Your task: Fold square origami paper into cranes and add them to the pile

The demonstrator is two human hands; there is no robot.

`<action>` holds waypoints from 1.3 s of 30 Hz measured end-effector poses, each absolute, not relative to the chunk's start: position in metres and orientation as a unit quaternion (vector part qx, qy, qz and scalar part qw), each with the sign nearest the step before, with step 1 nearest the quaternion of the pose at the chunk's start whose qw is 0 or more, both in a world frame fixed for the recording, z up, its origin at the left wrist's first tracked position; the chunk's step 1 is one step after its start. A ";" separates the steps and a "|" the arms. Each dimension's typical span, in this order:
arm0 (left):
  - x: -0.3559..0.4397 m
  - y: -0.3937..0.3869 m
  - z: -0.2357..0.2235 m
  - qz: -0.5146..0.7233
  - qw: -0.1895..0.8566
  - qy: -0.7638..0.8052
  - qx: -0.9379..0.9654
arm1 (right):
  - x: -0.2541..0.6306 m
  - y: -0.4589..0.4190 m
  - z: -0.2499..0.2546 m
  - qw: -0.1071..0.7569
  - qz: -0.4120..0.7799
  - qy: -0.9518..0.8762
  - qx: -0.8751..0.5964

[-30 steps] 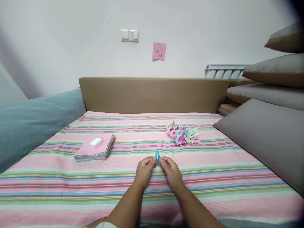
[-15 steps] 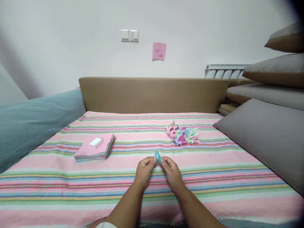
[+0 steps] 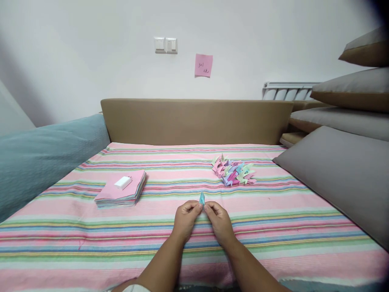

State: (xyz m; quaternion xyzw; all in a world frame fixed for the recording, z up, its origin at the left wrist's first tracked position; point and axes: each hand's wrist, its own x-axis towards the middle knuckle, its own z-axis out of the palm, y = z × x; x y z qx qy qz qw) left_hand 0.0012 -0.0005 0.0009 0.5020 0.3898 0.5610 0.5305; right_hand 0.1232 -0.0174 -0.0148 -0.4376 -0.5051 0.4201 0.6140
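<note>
A small piece of folded blue paper (image 3: pixel 202 198) stands upright between my two hands, its pointed tip facing away from me. My left hand (image 3: pixel 187 217) pinches its lower left side between thumb and fingers. From the right, my right hand (image 3: pixel 219 221) pinches the other side, and the two thumbs almost meet. The lower part of the paper is hidden behind my fingertips. Beyond my hands, a little to the right, lies a pile of folded paper cranes (image 3: pixel 232 173) in pink, purple, green and blue.
To the left, a stack of square coloured paper (image 3: pixel 121 192) carries a white charger plug (image 3: pixel 123 183). Grey cushions (image 3: pixel 337 174) are piled along the right side. A brown backrest (image 3: pixel 194 121) closes off the far edge of the striped cloth (image 3: pixel 146 239).
My hands have come slightly closer together. The blue paper, spread wider before, is now pressed into a narrower shape.
</note>
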 end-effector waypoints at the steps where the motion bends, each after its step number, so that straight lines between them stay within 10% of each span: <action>1: 0.001 0.000 0.001 0.560 0.528 0.389 0.506 | 0.124 -0.017 -0.015 0.612 0.415 -0.508 -0.441; 39: 0.007 -0.002 -0.001 0.586 0.523 0.385 0.484 | 0.119 -0.022 -0.015 0.613 0.347 -0.521 -0.481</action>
